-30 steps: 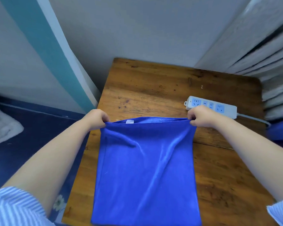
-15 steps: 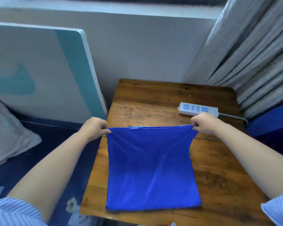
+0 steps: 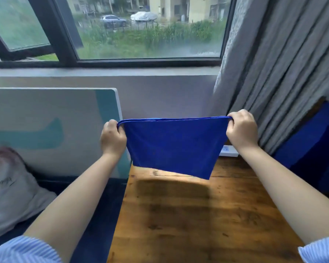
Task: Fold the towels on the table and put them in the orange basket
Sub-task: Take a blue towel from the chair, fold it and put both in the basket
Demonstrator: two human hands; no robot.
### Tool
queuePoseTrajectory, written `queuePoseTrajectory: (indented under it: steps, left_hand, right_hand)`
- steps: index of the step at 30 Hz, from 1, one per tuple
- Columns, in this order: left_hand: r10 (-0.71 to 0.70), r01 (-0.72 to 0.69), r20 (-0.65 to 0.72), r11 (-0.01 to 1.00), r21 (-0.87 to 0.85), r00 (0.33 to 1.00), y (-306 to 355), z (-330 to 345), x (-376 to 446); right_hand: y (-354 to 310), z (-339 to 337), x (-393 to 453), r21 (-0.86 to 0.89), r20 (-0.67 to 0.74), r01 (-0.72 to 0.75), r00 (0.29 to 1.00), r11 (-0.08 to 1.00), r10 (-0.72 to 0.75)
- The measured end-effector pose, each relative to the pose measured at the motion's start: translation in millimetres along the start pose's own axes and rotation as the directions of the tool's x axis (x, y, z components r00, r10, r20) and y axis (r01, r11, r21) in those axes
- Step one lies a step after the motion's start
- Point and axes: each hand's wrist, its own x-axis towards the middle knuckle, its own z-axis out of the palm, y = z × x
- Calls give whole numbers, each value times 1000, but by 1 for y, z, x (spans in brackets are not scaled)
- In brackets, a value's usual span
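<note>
A towel (image 3: 171,147) hangs above the far part of the bench (image 3: 198,224), held between the left hand (image 3: 112,138) and the right hand (image 3: 242,130). A power strip (image 3: 229,151) lies on the bench behind it, to the right. A window (image 3: 141,29) stands behind, a curtain (image 3: 273,73) to the right, a board (image 3: 46,130) and pillow (image 3: 10,190) to the left.

Two hands grip one blue towel (image 3: 172,147): the left hand (image 3: 112,138) pinches its upper left corner, the right hand (image 3: 242,130) its upper right corner. The pinched top edge shows two layers lying together. Below the grip stands one wooden table (image 3: 198,221). Just under the right-hand grip, one white power strip (image 3: 228,150) peeks out. Beyond the left-hand grip lie one pale pillow (image 3: 10,188) and one leaning board (image 3: 46,130). Behind the right-hand grip hangs one grey curtain (image 3: 273,63); above the grip is one window (image 3: 141,27), with two cars outside.
</note>
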Motion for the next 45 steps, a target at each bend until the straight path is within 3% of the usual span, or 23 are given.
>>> queuePoseTrajectory:
  steps: [2, 4, 6, 8, 9, 10, 11, 13, 14, 17, 22, 30, 35, 39, 43, 45]
  left_hand:
    - [-40, -17, 224, 970, 243, 974, 1, -4, 4]
    - [-82, -39, 293, 923, 384, 952, -2, -11, 2]
    - [38, -83, 153, 951, 299, 988, -4, -19, 1]
    - [175, -167, -41, 972, 164, 984, -3, -24, -2]
    - [210, -202, -56, 971, 127, 976, -2, -25, -2]
    - [206, -204, 2, 970, 130, 979, -2, -25, 0]
    - [164, -186, 123, 963, 196, 979, -2, -24, 0]
    - [39, -183, 328, 888, 421, 944, -7, -21, -1]
    - [19, -203, 355, 847, 491, 935, -10, -19, -3]
    - [56, -235, 331, 815, 530, 942, -16, -13, -6]
    - [80, -257, 315, 778, 574, 946, -16, -8, 3]
    - [104, -150, 129, 892, 427, 986, 27, -7, 60]
    - [230, -222, 8, 928, 299, 973, 34, -17, 82]
    - [279, -285, 66, 894, 346, 958, -2, -8, 51]
    - [337, -423, 268, 814, 399, 902, -49, 10, -4]
    - [242, -438, 422, 768, 467, 874, -72, 18, -31]
  right_hand:
    - [-1, -5, -1, -145, 234, 8, 972, 989, 26]
    - [1, -8, -6, -232, 407, 51, 912, 971, 49]
    - [0, -15, -8, -178, 288, 73, 957, 981, -19]
    - [-4, -23, -10, -64, 12, 52, 999, 997, -51]
    - [-4, -26, -10, -14, -85, 34, 996, 999, -35]
    - [-4, -26, -8, 3, -74, 15, 997, 1000, -15]
    - [-3, -24, -8, -24, 25, -5, 1000, 1000, 6]
    - [4, -17, -12, -106, 236, -34, 970, 994, 58]
    - [6, -15, -15, -116, 252, -49, 965, 992, 77]
    - [9, -8, -23, -76, 177, -85, 979, 994, 97]
    - [16, 4, -14, -147, 233, -58, 968, 987, 91]
    - [7, 12, 51, -169, 151, -11, 988, 985, 37]
    - [5, 2, 82, -151, 49, 101, 994, 983, -95]
    - [19, 3, 46, -207, 64, 319, 948, 925, -313]
    - [40, 21, -23, -256, 291, 443, 883, 859, -369]
    - [54, 29, -62, -226, 380, 490, 840, 842, -387]
